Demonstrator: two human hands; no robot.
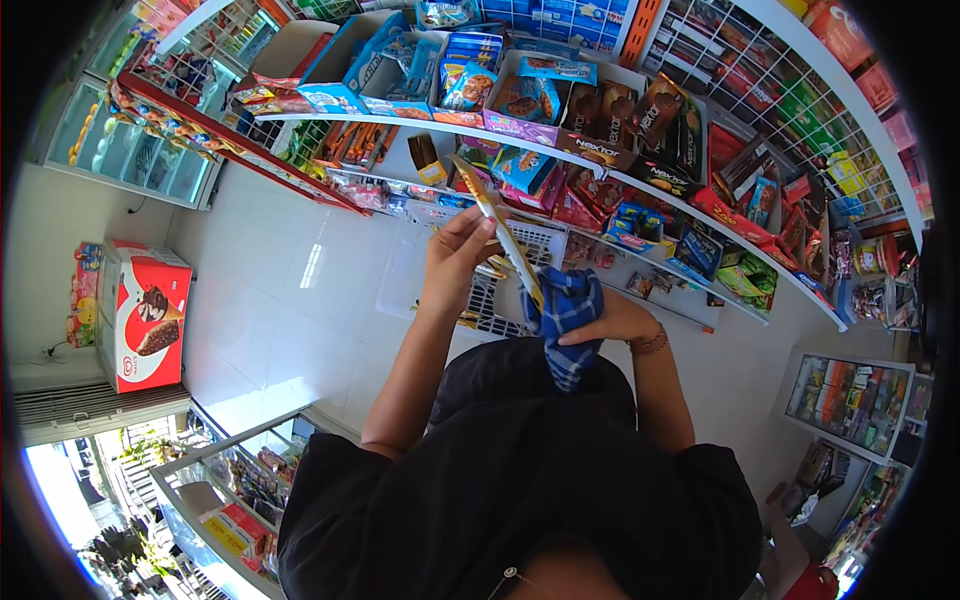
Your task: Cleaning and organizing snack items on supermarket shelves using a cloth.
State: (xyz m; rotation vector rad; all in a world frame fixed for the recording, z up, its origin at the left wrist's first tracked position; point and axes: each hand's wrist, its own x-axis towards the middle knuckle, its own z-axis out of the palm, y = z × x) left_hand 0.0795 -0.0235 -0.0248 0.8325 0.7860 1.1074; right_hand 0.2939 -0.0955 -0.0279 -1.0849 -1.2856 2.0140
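My left hand [455,255] pinches a long, narrow yellow and white package [504,232] between thumb and fingers, tilted with its far end toward the shelves. A blue plaid cloth [574,307] is bunched in my right hand [626,316], and it meets the near end of the package. Beneath my hands a white plastic basket [551,238] with a slotted bottom rests low, in front of the shelves. Several yellow packets [491,268] lie in it, partly hidden by my left hand and the package.
Ahead stand curved shelves [480,133] of boxed snacks, including brown Nextar boxes [600,150] and blue biscuit packs [469,86]. A small open carton [427,159] sits on the lower shelf. Left are an ice cream freezer [150,319] and a glass display case [225,487]; another case [847,401] is at right.
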